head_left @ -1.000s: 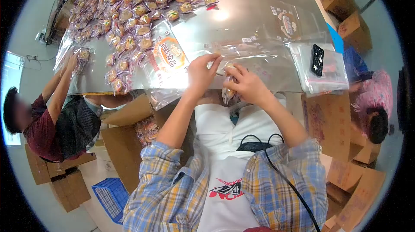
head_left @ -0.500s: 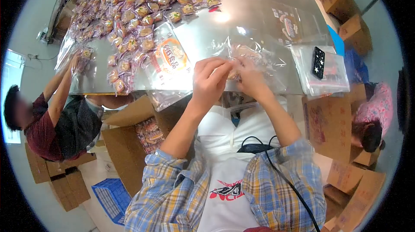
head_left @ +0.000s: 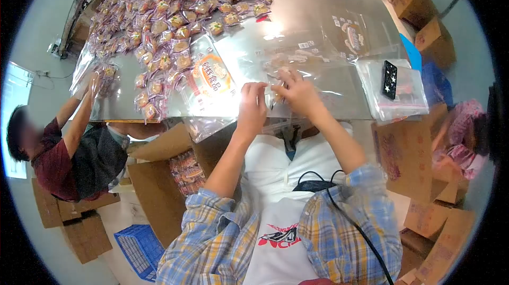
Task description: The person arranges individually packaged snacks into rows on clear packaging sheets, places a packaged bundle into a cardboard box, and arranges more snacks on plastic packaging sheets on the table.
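Note:
At the near edge of the metal table, my left hand [head_left: 253,107] has its fingers bent and drawn together. What it pinches, if anything, is hidden. Just right of it, my right hand [head_left: 298,94] curls its thumb and fingers over a clear plastic bag [head_left: 305,62], gripping it near the edge. Something small and brown shows below these fingers, partly covered. To the left lie a printed plastic bag [head_left: 214,75] with an orange logo and several small wrapped pastries [head_left: 149,111].
Wrapped pastries [head_left: 175,19] are heaped across the table's far left. A dark star-patterned phone [head_left: 389,79] rests on stacked plastic bags [head_left: 408,102] at right. Cardboard boxes [head_left: 405,152] and a blue crate [head_left: 139,250] stand below. A co-worker [head_left: 61,160] handles packets at left.
My hands have moved apart, the left one slightly left and down. The clear bag between them lies flatter. At right, the person in pink has shifted.

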{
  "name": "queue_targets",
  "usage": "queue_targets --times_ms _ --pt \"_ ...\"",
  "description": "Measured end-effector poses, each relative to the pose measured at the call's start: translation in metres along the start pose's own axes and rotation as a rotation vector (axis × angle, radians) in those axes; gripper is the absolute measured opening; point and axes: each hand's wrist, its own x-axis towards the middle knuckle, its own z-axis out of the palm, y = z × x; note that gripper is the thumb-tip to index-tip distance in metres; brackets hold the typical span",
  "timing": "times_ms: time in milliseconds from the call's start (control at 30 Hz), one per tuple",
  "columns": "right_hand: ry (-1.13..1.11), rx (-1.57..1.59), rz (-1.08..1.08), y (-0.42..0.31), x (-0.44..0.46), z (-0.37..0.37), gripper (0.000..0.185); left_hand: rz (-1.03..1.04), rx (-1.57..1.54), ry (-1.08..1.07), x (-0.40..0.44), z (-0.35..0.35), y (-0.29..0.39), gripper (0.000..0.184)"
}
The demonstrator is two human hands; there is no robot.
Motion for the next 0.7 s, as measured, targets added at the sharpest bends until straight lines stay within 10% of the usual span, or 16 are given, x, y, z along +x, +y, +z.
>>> queue_targets --times_ms 400,700 --pt "0.298 0.089 -0.068 -0.005 0.055 -0.019 0.026 0.169 -0.064 -0.054 -0.01 -0.045 0.055 0.046" --pt "0.165 -0.21 -0.051 0.006 0.098 0.04 0.048 0.172 -0.135 -0.168 -0.036 -0.029 0.095 0.039"
